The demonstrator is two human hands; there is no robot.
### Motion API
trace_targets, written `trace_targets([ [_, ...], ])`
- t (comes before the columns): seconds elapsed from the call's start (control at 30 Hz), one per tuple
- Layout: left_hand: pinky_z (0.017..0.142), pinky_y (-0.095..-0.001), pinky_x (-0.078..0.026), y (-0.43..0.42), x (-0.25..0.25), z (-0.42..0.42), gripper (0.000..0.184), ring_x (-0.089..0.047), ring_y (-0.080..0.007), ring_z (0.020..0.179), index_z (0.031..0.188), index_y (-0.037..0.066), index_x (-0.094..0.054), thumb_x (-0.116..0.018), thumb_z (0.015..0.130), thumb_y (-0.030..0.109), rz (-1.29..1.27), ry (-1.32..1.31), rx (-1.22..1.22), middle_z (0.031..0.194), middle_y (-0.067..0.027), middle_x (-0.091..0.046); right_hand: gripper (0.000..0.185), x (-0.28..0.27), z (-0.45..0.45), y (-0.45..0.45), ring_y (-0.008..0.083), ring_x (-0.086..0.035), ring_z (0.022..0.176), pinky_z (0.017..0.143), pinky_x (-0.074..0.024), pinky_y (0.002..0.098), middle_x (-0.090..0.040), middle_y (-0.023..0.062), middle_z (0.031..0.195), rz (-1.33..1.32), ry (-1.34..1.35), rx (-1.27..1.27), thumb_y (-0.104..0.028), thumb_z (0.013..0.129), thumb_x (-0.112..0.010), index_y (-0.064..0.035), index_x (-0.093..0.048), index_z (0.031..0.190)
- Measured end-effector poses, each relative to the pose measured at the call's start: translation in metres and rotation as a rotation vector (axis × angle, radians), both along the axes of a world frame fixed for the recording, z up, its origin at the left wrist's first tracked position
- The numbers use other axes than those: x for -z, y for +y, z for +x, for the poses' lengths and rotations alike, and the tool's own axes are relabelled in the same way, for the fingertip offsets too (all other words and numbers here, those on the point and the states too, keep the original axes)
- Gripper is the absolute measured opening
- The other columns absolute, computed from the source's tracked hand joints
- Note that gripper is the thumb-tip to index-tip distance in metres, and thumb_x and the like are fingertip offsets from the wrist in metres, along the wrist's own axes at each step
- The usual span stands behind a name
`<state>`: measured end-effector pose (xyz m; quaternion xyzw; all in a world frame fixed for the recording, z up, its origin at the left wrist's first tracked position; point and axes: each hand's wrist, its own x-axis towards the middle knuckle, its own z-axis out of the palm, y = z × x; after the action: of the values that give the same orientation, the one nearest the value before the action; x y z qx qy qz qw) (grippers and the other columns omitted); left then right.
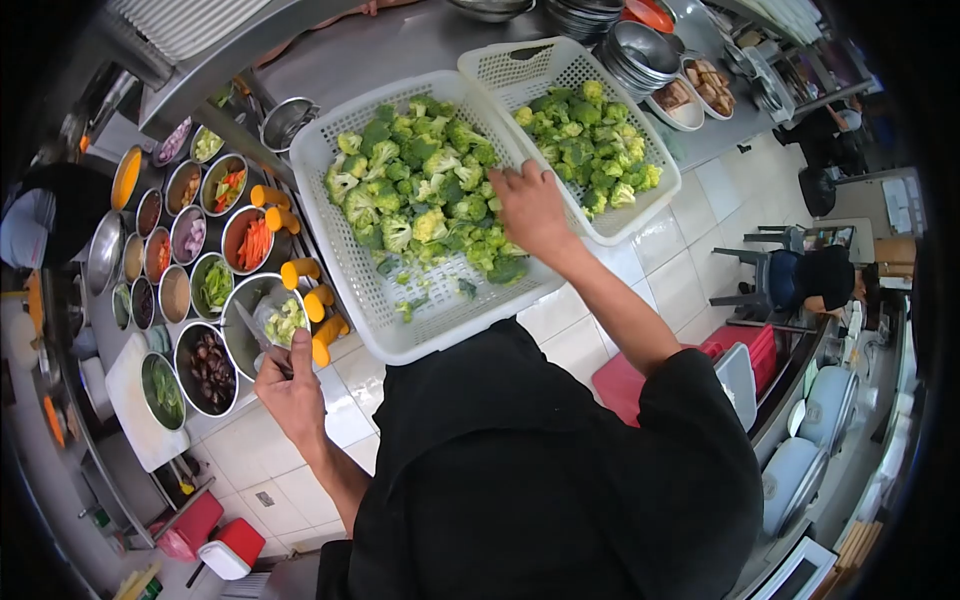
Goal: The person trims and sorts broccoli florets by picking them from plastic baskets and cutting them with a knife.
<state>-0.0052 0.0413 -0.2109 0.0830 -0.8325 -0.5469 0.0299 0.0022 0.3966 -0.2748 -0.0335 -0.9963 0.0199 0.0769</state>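
My right hand [533, 208] reaches over the adjoining rims of two white perforated baskets. Its fingers are bent and slightly apart, the tips among broccoli florets [430, 190] in the larger left basket [385, 335]. More florets [590, 145] lie in the right basket [625, 225]. My left hand [292, 392] is closed, thumb up, beside a metal pot [237, 350]. A narrow, shiny strip like a blade extends from this hand over the pot, but I cannot make out the whole item. Pale green pieces [286, 320] show near the thumb.
Left of the baskets stand several metal containers of cut vegetables, including carrots [254, 243] and dark mushroom-like pieces [208, 370]. Yellow cylindrical handles [300, 272] line the counter edge. Stacked bowls [640, 55] stand at the back right. A stool [765, 265] and another person are further right.
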Motion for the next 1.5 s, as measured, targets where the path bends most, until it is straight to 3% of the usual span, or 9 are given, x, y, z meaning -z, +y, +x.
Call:
trace_targets([
  [0.27,0.056,-0.025,-0.03,0.007,-0.003,0.004,0.038,-0.037,-0.007,0.063,0.087,-0.003,-0.062,-0.07,0.089,0.034,-0.001,-0.107,0.161,0.067,0.0031,-0.048,0.039,0.0,0.013,-0.009,0.0325,-0.049,0.099,0.081,-0.0397,0.0433,-0.052,0.0139,0.104,-0.105,0.028,0.038,-0.005,0.072,-0.068,-0.0023,-0.056,0.109],
  [0.53,0.052,-0.0236,-0.03,0.037,-0.012,-0.005,0.039,-0.036,-0.0056,0.06,0.077,0.0,-0.058,-0.071,0.088,0.035,0.077,-0.103,0.296,0.064,0.0038,-0.045,0.03,-0.005,0.017,-0.01,0.0369,-0.051,0.103,0.083,-0.0419,0.0463,-0.058,0.0143,0.107,-0.41,0.039,0.084,-0.004,0.073,-0.069,-0.0029,-0.053,0.099],
  [0.67,0.051,-0.0246,-0.034,0.043,-0.015,-0.011,0.041,-0.04,-0.0066,0.059,0.079,-0.002,-0.059,-0.072,0.087,0.035,0.016,-0.098,0.362,0.063,0.0014,-0.049,0.045,0.005,0.019,-0.015,0.0367,-0.055,0.097,0.083,-0.0445,0.0446,-0.061,0.0144,0.103,-0.079,-0.027,0.038,0.0,0.073,-0.068,-0.0029,-0.054,0.115],
  [0.77,0.053,-0.0243,-0.031,0.044,-0.014,-0.012,0.041,-0.038,-0.0057,0.059,0.078,0.0,-0.06,-0.07,0.087,0.038,-0.034,-0.098,0.377,0.064,0.0025,-0.051,0.052,-0.005,0.019,-0.014,0.029,-0.058,0.091,0.08,-0.047,0.0374,-0.061,0.0116,0.101,-0.202,0.04,0.063,0.0,0.071,-0.072,-0.0039,-0.056,0.12],
  [0.87,0.053,-0.0251,-0.033,0.046,-0.016,-0.016,0.042,-0.041,-0.0067,0.059,0.078,-0.001,-0.06,-0.071,0.087,0.038,-0.089,-0.116,0.382,0.063,0.0014,-0.052,0.046,-0.038,0.017,-0.017,0.0246,-0.056,0.088,0.075,-0.0489,0.0328,-0.06,0.0111,0.098,-0.769,-0.03,0.22,-0.001,0.069,-0.076,-0.0041,-0.062,0.113],
  [1.0,0.052,-0.0296,-0.042,0.051,-0.008,-0.017,0.046,-0.05,-0.0117,0.055,0.075,-0.004,-0.058,-0.072,0.085,0.039,-0.057,-0.123,0.393,0.059,-0.0085,-0.057,0.035,-0.042,0.016,-0.032,0.0121,-0.056,0.096,0.074,-0.0467,0.026,-0.058,0.0056,0.116,-1.351,0.169,0.069,0.001,0.076,-0.074,-0.0048,-0.063,0.109],
  [1.1,0.05,-0.0306,-0.041,0.056,-0.011,-0.017,0.049,-0.049,-0.0132,0.052,0.074,-0.004,-0.057,-0.073,0.084,0.041,-0.112,-0.121,0.425,0.057,-0.0103,-0.057,0.036,-0.057,0.012,-0.045,0.0117,-0.056,0.102,0.077,-0.0464,0.0257,-0.057,0.006,0.121,-1.439,0.28,-0.057,0.004,0.076,-0.074,-0.0055,-0.062,0.109],
  [1.3,0.049,-0.0296,-0.04,0.06,-0.013,-0.02,0.049,-0.047,-0.0125,0.051,0.071,-0.003,-0.056,-0.073,0.084,0.041,-0.121,-0.113,0.426,0.055,-0.0084,-0.055,0.039,-0.074,0.006,-0.053,0.0134,-0.056,0.106,0.079,-0.0471,0.0256,-0.057,0.0073,0.121,-1.248,0.431,-0.186,0.005,0.075,-0.074,-0.0059,-0.061,0.11],
  [1.5,0.049,-0.0291,-0.036,0.051,-0.002,-0.022,0.046,-0.044,-0.0101,0.053,0.075,-0.004,-0.059,-0.073,0.085,0.039,-0.032,-0.09,0.377,0.056,-0.0038,-0.051,0.046,-0.071,-0.007,0.043,0.021,-0.058,0.109,0.079,-0.0513,0.0308,-0.058,0.0117,0.12,-0.834,0.773,0.27,0.001,0.073,-0.077,-0.0033,-0.059,0.115],
])
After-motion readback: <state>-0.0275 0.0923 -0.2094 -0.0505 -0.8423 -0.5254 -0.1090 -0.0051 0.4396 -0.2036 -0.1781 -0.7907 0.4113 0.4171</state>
